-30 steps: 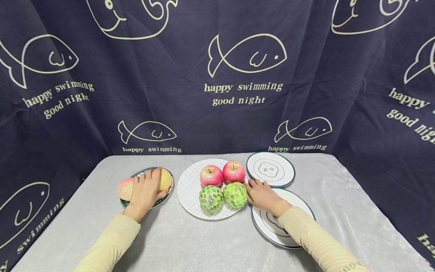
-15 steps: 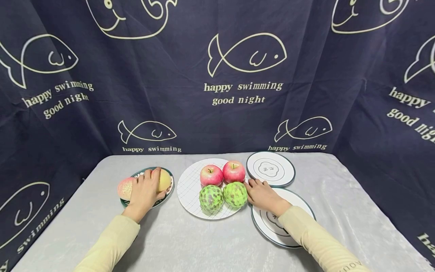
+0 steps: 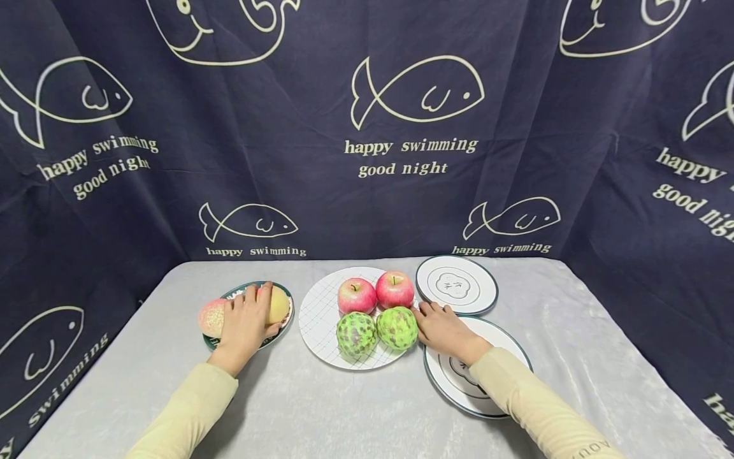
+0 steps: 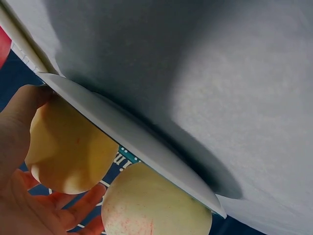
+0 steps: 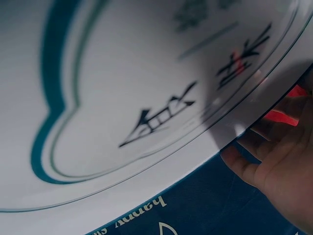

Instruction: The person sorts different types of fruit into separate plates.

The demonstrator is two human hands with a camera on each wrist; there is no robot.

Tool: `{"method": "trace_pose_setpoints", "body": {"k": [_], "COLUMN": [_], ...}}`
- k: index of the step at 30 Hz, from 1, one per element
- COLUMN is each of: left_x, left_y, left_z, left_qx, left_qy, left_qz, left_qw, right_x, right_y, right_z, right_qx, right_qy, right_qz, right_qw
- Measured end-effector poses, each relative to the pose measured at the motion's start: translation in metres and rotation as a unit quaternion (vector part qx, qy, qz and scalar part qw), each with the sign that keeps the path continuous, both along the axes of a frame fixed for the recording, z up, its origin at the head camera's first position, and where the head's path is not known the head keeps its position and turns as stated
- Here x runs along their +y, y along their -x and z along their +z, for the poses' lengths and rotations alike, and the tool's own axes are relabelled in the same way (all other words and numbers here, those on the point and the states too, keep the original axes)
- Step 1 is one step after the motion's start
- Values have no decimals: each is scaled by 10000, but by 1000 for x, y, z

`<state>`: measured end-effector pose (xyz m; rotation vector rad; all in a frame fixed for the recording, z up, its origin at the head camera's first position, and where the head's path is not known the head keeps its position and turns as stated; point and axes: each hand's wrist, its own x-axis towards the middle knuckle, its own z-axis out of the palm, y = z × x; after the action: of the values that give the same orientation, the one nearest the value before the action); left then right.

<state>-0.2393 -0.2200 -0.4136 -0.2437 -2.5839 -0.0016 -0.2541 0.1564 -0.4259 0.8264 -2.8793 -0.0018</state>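
Note:
At the left, my left hand [image 3: 242,326] grips a yellow-pink peach [image 3: 279,305] on a small dark green-rimmed plate [image 3: 237,291]. In the left wrist view its thumb and fingers lie round that peach [image 4: 73,147]; another peach [image 4: 156,205] sits beside it. My right hand [image 3: 450,333] rests at the right edge of a round white plate [image 3: 318,319] with grid lines, close beside a green custard apple [image 3: 397,328]. A second custard apple [image 3: 357,335] and two red apples [image 3: 357,295] share that plate. Whether the right fingertips touch the fruit, I cannot tell.
A white plate with a dark rim [image 3: 484,287] lies at the back right. A larger similar plate [image 3: 507,357] lies in front of it, under my right wrist. A grey cloth [image 3: 332,414] covers the table, and dark blue fish-print curtains [image 3: 413,210] surround it.

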Motion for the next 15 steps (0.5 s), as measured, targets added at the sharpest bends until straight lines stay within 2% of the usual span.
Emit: {"method": "trace_pose_setpoints", "body": {"k": [8, 15], "left_x": [3, 7], "left_y": [-1, -2], "left_z": [1, 5], "left_qx": [-145, -134], "left_qy": [-129, -171], "left_qz": [118, 58], "left_qw": [9997, 9997], "right_x": [0, 0], "right_y": [1, 1], "right_z": [0, 2], "right_qx": [15, -25], "right_qy": [-8, -47], "right_qz": [21, -2], "right_qw": [10000, 10000]}}
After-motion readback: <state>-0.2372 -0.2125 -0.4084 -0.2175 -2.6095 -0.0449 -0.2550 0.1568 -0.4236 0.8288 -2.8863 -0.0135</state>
